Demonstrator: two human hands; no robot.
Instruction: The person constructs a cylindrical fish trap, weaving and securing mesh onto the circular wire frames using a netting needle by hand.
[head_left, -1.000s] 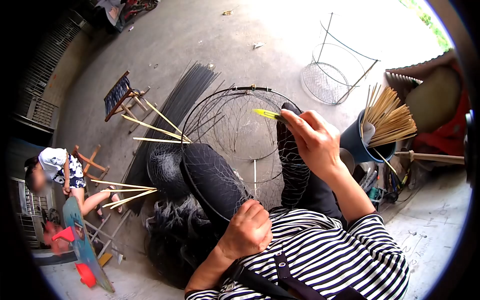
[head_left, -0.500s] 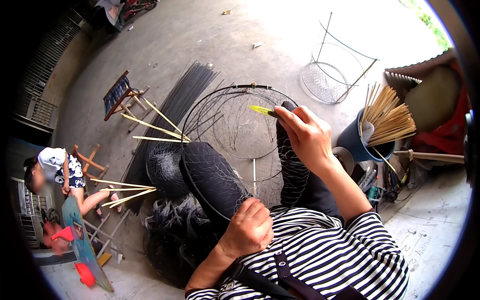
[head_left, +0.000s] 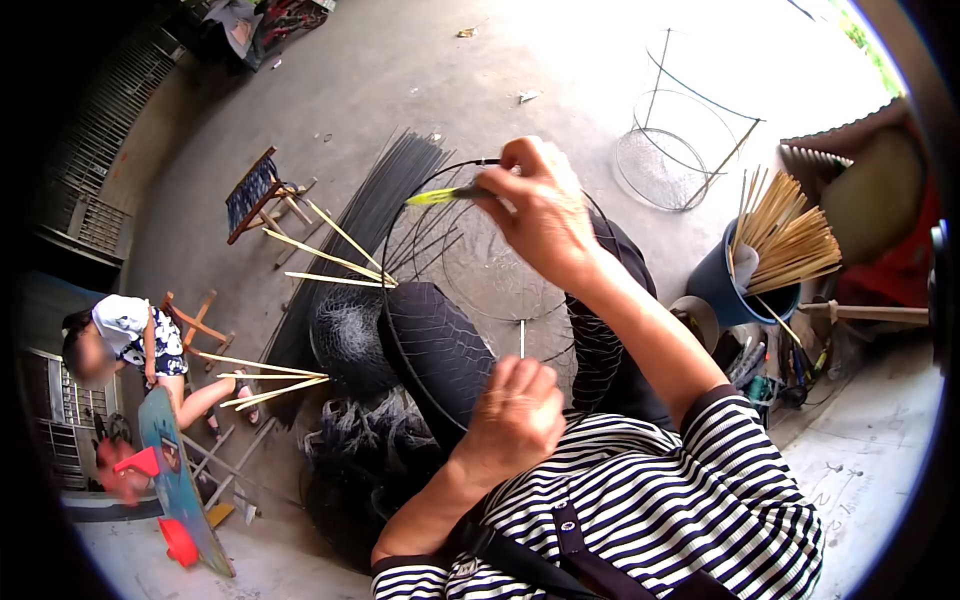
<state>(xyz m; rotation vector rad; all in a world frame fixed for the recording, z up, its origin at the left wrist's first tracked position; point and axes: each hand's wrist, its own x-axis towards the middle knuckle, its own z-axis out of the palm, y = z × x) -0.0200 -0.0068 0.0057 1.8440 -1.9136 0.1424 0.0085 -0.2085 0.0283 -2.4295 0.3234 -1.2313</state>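
Observation:
A round black hoop [head_left: 384, 300] with thin netting [head_left: 440, 325] rests over my dark-trousered legs. My right hand [head_left: 540, 205] is closed on a yellow netting needle [head_left: 436, 197] with a dark end, near the hoop's far rim, its tip pointing left. Low over the near part of the hoop, my left hand [head_left: 513, 415] is closed in a pinch; what lies between its fingers is too fine to make out. A thin white stick [head_left: 522, 338] shows just beyond the left hand.
Dark rods [head_left: 385, 180] and pale sticks [head_left: 335, 255] lie at left, near a folding stool [head_left: 255, 195]. Another person [head_left: 125, 330] sits at far left. A blue bucket [head_left: 715, 285] of wooden sticks stands right, with a wire frame [head_left: 660, 165] beyond.
My right hand has moved left and farther out with the yellow needle. My left hand has risen slightly away from my lap. The whole view has shifted a little.

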